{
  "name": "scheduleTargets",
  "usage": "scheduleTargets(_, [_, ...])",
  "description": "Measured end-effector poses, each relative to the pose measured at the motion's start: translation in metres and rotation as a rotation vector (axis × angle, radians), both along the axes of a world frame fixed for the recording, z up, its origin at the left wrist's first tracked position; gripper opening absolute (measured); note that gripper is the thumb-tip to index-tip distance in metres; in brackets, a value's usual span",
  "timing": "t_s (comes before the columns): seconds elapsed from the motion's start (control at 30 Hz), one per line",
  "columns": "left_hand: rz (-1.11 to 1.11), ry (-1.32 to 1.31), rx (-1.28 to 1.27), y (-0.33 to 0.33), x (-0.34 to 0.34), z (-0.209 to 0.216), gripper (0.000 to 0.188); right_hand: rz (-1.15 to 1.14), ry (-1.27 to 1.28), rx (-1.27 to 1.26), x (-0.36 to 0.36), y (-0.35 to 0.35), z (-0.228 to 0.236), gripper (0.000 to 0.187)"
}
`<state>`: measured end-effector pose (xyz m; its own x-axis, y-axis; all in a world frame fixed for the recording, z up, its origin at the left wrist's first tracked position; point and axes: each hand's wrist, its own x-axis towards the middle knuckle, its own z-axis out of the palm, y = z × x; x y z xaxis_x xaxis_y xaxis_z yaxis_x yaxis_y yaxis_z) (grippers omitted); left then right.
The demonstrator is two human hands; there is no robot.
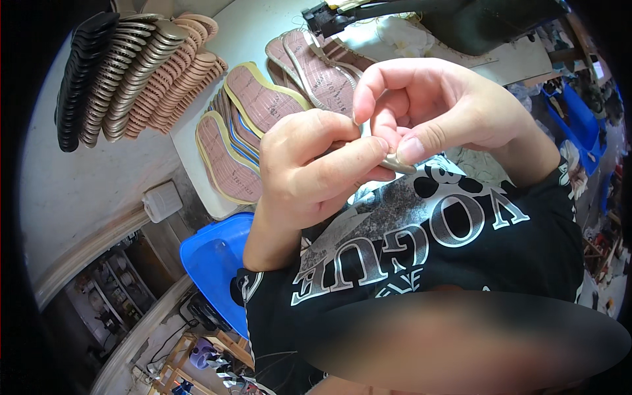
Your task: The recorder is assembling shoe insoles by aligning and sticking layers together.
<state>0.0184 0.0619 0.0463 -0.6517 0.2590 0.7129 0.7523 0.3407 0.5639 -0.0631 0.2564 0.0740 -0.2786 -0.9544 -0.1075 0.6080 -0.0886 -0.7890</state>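
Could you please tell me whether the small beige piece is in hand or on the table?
In hand: the small beige piece shows pinched at the fingertips of the left hand and right hand.

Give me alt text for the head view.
The left hand and right hand pinch a small beige piece before a black printed T-shirt. Pinkish shoe insoles cover part of a white table; stacked soles stand upper left.

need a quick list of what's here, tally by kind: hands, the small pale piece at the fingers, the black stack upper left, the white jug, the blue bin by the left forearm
Hands (left hand, right hand): 2
Small pale piece: 1
Black stack: 1
White jug: 1
Blue bin: 1
Total: 6
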Motion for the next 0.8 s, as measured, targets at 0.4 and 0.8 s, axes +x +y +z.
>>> scheduleTargets(0.4, [0.049, 0.173, -0.086, 0.000, 0.009, -0.004, 0.034, 0.112, -0.043, 0.115, 0.008, 0.000, 0.016, 0.033])
scheduleTargets(0.8, [0.003, 0.004, -0.008, 0.001, 0.012, -0.001, 0.034, -0.006, 0.060, -0.144, 0.014, -0.005, -0.001, 0.050])
